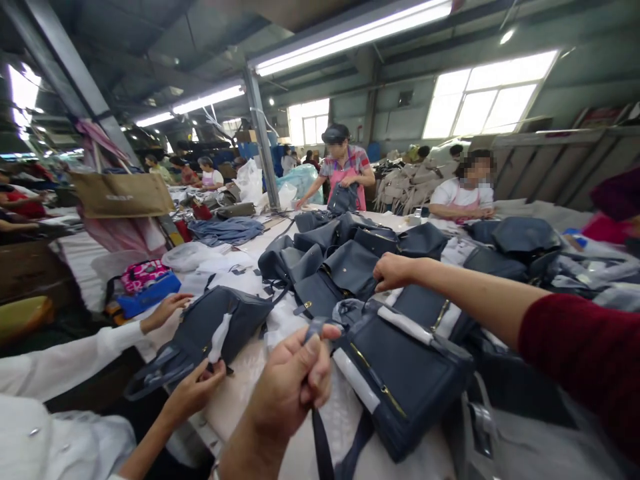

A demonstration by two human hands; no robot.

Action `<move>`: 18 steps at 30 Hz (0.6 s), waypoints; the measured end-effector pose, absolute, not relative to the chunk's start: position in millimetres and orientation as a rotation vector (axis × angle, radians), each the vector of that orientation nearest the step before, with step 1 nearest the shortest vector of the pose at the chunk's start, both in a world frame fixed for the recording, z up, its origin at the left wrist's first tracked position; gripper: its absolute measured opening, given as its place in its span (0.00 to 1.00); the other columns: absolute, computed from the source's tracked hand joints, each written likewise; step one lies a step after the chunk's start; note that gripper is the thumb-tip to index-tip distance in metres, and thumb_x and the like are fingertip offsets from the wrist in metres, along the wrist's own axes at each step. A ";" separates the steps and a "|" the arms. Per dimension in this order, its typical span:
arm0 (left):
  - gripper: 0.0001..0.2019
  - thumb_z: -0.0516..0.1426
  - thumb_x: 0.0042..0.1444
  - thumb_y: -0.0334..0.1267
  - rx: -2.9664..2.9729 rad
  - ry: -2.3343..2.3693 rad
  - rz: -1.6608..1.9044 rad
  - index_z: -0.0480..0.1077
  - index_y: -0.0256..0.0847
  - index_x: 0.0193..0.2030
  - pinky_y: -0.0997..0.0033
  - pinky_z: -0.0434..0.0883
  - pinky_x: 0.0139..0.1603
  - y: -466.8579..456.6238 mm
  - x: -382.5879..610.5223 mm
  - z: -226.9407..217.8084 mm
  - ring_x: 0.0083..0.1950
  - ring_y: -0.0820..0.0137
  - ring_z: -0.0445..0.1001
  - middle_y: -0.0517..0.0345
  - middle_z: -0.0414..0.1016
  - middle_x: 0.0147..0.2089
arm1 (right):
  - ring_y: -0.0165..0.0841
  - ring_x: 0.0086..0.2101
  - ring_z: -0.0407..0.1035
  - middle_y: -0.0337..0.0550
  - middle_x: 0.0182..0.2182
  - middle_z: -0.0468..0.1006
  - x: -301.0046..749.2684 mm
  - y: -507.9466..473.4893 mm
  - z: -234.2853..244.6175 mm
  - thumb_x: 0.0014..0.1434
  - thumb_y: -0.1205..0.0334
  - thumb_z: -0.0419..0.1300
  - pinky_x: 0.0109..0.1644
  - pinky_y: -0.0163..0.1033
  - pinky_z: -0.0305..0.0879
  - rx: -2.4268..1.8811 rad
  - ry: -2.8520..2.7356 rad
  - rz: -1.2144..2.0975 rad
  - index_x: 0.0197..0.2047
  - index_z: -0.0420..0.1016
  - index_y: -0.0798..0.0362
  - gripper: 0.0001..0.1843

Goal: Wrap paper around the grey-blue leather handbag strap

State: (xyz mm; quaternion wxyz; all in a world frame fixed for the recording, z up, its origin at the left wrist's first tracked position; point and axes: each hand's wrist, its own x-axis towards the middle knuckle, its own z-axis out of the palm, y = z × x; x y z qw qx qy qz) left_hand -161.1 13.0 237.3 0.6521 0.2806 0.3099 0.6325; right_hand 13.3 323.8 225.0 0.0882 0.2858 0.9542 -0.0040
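Observation:
In front of me a navy backpack-style bag (425,373) with gold zips and white wrapping strips lies tilted on the table. My left hand (295,377) is closed, low in the middle, and pinches a dark strap (323,443), with a piece of it showing over the fingertips. My right hand (393,272), at the end of an arm in a dark red sleeve, is a fist beyond that bag, close to the heaped navy bags (350,267). What its fingers hold, if anything, is hidden.
At left, a co-worker's hands (197,383) handle another navy bag (223,320). Across the table a person in a pink apron (347,177) holds a dark bag; another person (463,200) sits at right. A metal post (263,140) rises behind the table. Blue cloth (227,230) lies at left.

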 end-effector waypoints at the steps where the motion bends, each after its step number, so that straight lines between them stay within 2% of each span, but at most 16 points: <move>1: 0.16 0.61 0.60 0.42 0.643 0.712 1.471 0.72 0.31 0.48 0.83 0.56 0.16 17.0 -169.4 254.2 0.15 0.85 0.44 0.70 0.58 0.20 | 0.38 0.37 0.73 0.43 0.28 0.81 20.4 320.0 248.0 0.47 0.53 0.69 0.44 0.39 0.59 0.849 2.834 0.002 0.27 0.81 0.51 0.10; 4: 0.16 0.61 0.60 0.39 0.645 0.739 1.549 0.72 0.29 0.50 0.84 0.56 0.17 29.0 -188.3 289.9 0.17 0.85 0.45 0.70 0.58 0.21 | 0.37 0.33 0.72 0.42 0.27 0.81 42.5 306.1 312.9 0.49 0.53 0.68 0.39 0.38 0.57 0.862 2.820 0.074 0.31 0.82 0.50 0.10; 8: 0.17 0.62 0.59 0.39 0.620 0.774 1.456 0.70 0.31 0.51 0.85 0.55 0.17 36.4 -184.1 299.6 0.18 0.84 0.50 0.69 0.60 0.24 | 0.35 0.29 0.70 0.41 0.25 0.78 70.7 284.1 385.9 0.46 0.56 0.71 0.35 0.37 0.57 1.035 2.782 0.151 0.33 0.83 0.52 0.11; 11: 0.17 0.63 0.58 0.41 0.595 0.817 1.282 0.70 0.33 0.50 0.84 0.55 0.16 27.1 -156.7 281.8 0.18 0.83 0.53 0.67 0.63 0.24 | 0.33 0.21 0.69 0.39 0.19 0.75 85.2 247.1 418.6 0.48 0.60 0.68 0.30 0.37 0.58 1.236 2.586 -0.246 0.36 0.82 0.55 0.11; 13: 0.20 0.62 0.58 0.48 0.557 0.826 1.179 0.69 0.33 0.49 0.83 0.57 0.16 14.0 -131.0 260.6 0.20 0.81 0.59 0.62 0.68 0.27 | 0.32 0.18 0.69 0.39 0.20 0.77 89.7 204.9 421.5 0.50 0.63 0.64 0.27 0.36 0.58 1.241 2.446 -0.672 0.41 0.81 0.56 0.13; 15: 0.27 0.61 0.56 0.56 0.508 0.799 1.096 0.70 0.33 0.49 0.81 0.60 0.17 -2.0 -104.6 234.3 0.25 0.75 0.68 0.53 0.73 0.35 | 0.32 0.21 0.71 0.39 0.26 0.81 89.9 151.2 405.5 0.51 0.66 0.61 0.25 0.34 0.58 1.114 2.365 -1.026 0.44 0.80 0.53 0.16; 17: 0.33 0.61 0.51 0.63 0.466 0.764 1.053 0.70 0.33 0.49 0.78 0.65 0.20 -18.0 -83.7 206.2 0.31 0.70 0.73 0.48 0.74 0.39 | 0.30 0.23 0.70 0.38 0.25 0.79 86.3 94.5 369.7 0.51 0.67 0.59 0.27 0.33 0.59 0.884 2.378 -1.221 0.40 0.81 0.51 0.13; 18: 0.34 0.63 0.48 0.64 0.451 0.773 1.046 0.71 0.33 0.47 0.76 0.66 0.22 -25.2 -77.2 192.7 0.31 0.69 0.73 0.49 0.74 0.37 | 0.29 0.25 0.69 0.37 0.24 0.78 83.8 68.2 344.6 0.50 0.69 0.60 0.29 0.32 0.59 0.766 2.464 -1.281 0.36 0.81 0.51 0.12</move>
